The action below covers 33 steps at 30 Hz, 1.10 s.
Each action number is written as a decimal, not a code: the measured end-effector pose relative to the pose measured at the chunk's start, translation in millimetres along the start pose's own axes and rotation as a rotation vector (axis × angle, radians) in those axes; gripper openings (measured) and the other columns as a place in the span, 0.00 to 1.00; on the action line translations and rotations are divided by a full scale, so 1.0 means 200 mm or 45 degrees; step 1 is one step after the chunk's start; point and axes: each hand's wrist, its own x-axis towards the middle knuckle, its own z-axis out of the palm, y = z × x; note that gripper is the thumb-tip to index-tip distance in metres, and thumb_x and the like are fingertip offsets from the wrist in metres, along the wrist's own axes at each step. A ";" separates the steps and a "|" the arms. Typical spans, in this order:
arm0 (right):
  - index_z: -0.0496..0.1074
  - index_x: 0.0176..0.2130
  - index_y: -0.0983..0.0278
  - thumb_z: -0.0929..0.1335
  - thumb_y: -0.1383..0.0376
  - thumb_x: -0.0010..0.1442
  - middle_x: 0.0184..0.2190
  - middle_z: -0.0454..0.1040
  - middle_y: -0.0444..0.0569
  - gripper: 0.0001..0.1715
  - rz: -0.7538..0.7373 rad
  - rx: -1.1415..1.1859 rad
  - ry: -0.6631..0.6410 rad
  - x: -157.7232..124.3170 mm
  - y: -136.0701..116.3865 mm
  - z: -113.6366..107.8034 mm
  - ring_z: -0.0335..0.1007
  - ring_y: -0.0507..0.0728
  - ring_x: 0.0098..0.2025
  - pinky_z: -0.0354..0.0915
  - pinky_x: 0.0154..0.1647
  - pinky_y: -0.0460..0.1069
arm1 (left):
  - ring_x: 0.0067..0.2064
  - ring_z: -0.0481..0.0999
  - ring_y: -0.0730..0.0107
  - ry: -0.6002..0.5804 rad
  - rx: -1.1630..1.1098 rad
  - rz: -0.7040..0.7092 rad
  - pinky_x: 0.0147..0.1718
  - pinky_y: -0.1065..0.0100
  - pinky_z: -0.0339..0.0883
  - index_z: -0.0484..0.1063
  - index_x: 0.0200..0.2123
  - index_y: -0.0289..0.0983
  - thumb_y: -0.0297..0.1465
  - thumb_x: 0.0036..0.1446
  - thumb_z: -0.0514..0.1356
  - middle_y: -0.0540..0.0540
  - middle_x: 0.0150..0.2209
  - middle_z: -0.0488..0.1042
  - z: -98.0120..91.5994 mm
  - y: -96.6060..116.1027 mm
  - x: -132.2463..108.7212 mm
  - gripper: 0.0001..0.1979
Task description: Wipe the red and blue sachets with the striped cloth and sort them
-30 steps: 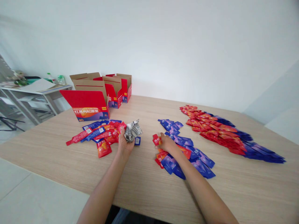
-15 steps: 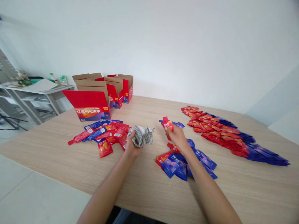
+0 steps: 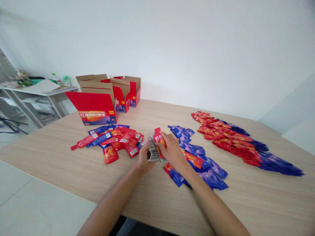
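Note:
My left hand (image 3: 144,159) is closed round a grey-and-white striped cloth (image 3: 153,152) in the middle of the table. My right hand (image 3: 172,147) grips a red pouch (image 3: 157,137) with a narrow top and presses it against the cloth. Left of my hands lies a loose heap of red and blue pouches (image 3: 128,136), some with barcodes showing. Under and beyond my right forearm spreads another heap, mostly blue pouches (image 3: 216,168), with an orange-red pouch (image 3: 193,159) among them.
Several open red cardboard boxes (image 3: 97,108) stand at the back left of the wooden table (image 3: 61,177). A long overlapping row of red and blue pouches (image 3: 231,141) runs along the right. A side desk (image 3: 49,93) holding papers and bottles stands beyond the left edge.
My right hand has brought the red pouch leftward from above the blue heap to the cloth. The cloth now wraps partly round the pouch, and my left hand has shifted slightly right.

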 end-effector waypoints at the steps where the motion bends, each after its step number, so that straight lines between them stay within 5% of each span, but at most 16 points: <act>1: 0.67 0.62 0.64 0.67 0.55 0.67 0.44 0.75 0.56 0.28 -0.020 -0.064 0.032 -0.01 0.00 0.01 0.70 0.65 0.47 0.64 0.53 0.60 | 0.43 0.83 0.53 -0.018 -0.044 -0.019 0.46 0.56 0.76 0.78 0.40 0.32 0.48 0.65 0.55 0.38 0.38 0.82 0.01 0.01 -0.01 0.25; 6: 0.69 0.61 0.61 0.62 0.58 0.72 0.41 0.72 0.55 0.23 -0.087 -0.150 0.166 -0.03 0.01 0.04 0.67 0.63 0.45 0.63 0.49 0.58 | 0.41 0.83 0.54 -0.082 -0.150 -0.142 0.44 0.56 0.75 0.77 0.49 0.33 0.56 0.65 0.48 0.37 0.41 0.82 0.02 0.04 -0.03 0.35; 14: 0.72 0.60 0.64 0.61 0.62 0.71 0.41 0.72 0.57 0.23 -0.002 -0.117 0.156 0.01 0.11 -0.02 0.68 0.64 0.45 0.65 0.49 0.61 | 0.46 0.82 0.51 -0.207 -0.003 -0.282 0.48 0.55 0.72 0.75 0.55 0.34 0.55 0.65 0.50 0.37 0.45 0.82 0.02 -0.08 -0.03 0.34; 18: 0.71 0.61 0.63 0.63 0.61 0.70 0.53 0.71 0.62 0.23 -0.053 -0.132 0.184 0.01 0.10 -0.02 0.66 0.68 0.56 0.63 0.57 0.66 | 0.46 0.82 0.50 -0.216 -0.030 -0.206 0.49 0.55 0.72 0.74 0.57 0.33 0.58 0.64 0.46 0.36 0.46 0.82 0.03 -0.08 -0.04 0.38; 22: 0.68 0.64 0.61 0.61 0.59 0.71 0.70 0.54 0.62 0.25 -0.172 -0.059 0.100 0.00 0.09 0.00 0.52 0.70 0.71 0.56 0.67 0.67 | 0.47 0.82 0.51 -0.170 -0.093 -0.146 0.49 0.55 0.72 0.74 0.57 0.32 0.59 0.65 0.39 0.35 0.45 0.82 0.04 -0.03 -0.05 0.43; 28: 0.68 0.64 0.65 0.60 0.63 0.72 0.71 0.52 0.65 0.25 -0.284 -0.076 -0.136 -0.02 0.05 0.04 0.53 0.69 0.71 0.57 0.67 0.66 | 0.49 0.81 0.48 -0.077 -0.194 -0.023 0.48 0.52 0.73 0.75 0.55 0.32 0.65 0.59 0.37 0.34 0.44 0.82 0.02 0.08 -0.01 0.49; 33: 0.65 0.65 0.69 0.64 0.55 0.70 0.71 0.54 0.68 0.31 -0.471 -0.324 -0.130 -0.05 -0.03 0.03 0.45 0.72 0.73 0.41 0.70 0.74 | 0.53 0.79 0.47 -0.039 -0.232 0.081 0.54 0.50 0.70 0.72 0.58 0.29 0.65 0.59 0.36 0.32 0.50 0.80 -0.03 0.14 0.02 0.51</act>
